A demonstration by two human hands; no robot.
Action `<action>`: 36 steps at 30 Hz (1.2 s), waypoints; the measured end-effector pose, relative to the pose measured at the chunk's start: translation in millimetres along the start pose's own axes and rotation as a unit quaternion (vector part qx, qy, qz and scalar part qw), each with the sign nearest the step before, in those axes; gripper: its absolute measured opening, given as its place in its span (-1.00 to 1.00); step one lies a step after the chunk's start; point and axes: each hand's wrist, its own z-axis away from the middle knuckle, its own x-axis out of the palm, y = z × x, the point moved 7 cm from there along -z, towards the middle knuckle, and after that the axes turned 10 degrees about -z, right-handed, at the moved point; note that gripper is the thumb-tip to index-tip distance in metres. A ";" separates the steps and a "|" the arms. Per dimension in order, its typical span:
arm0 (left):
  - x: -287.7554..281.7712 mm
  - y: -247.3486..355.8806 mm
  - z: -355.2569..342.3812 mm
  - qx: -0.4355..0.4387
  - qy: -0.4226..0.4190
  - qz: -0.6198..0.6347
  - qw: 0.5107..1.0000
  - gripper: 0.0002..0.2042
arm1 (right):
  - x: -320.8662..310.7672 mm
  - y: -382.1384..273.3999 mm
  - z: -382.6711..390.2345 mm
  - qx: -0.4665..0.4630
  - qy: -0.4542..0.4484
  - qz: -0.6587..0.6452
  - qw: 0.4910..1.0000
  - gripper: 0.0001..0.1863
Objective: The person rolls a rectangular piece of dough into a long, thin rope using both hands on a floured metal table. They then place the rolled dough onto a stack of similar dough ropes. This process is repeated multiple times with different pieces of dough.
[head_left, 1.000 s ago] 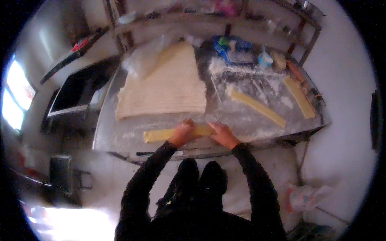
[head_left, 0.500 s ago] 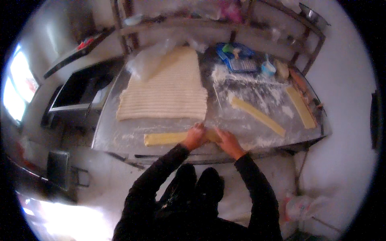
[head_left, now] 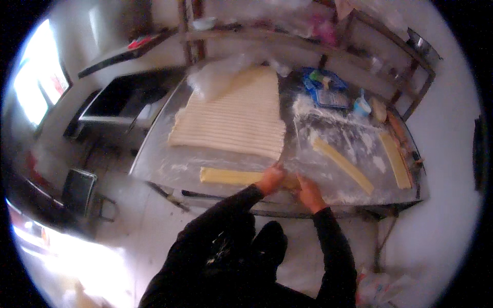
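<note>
1. Dough is being worked at the near edge of a floured metal counter [head_left: 169, 169], seen from above by the head camera.
2. A pale yellow dough strip [head_left: 231, 176] is laid flat along that near edge, running from about nine o'clock toward the hands; its right end is covered by them.
3. The left hand [head_left: 270, 180] is pressed on the strip's right end, with the fingers curled down over the dough; whether the grip is fully closed around it cannot be told.
4. The right hand [head_left: 309, 192] is set just beside the left, at its four o'clock, with the fingers bent down at the counter's edge; the dough beneath it is hidden, so the state of that grip cannot be told either.
5. Both forearms are covered by dark sleeves [head_left: 328, 241] that enter from the lower edge.
6. A large ridged dough sheet [head_left: 233, 120] is spread at eleven o'clock from the hands, with a crumpled clear plastic bag [head_left: 215, 77] lying on its far corner.
7. A second strip [head_left: 343, 164] is placed diagonally at two o'clock, near the hands but apart from them, amid scattered flour.
8. A third strip [head_left: 395, 160] is laid near the counter's right edge, well apart from the hands.
9. A blue tray [head_left: 326, 90] is seen at one o'clock, at the far side of the counter.
</note>
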 end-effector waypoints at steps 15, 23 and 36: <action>-29.9 33.6 4.3 0.066 0.072 0.058 0.994 -0.83 | -12.1 12.0 3.6 0.077 -0.119 0.098 0.985 -0.60; -39.3 29.8 22.0 0.090 0.076 0.044 0.992 -0.82 | 1.3 -7.1 15.4 0.006 -0.019 0.185 0.983 -0.65; -40.9 -0.6 52.1 0.047 0.092 0.064 0.993 -0.78 | 58.7 -23.2 10.4 0.016 -0.030 0.137 0.990 -0.40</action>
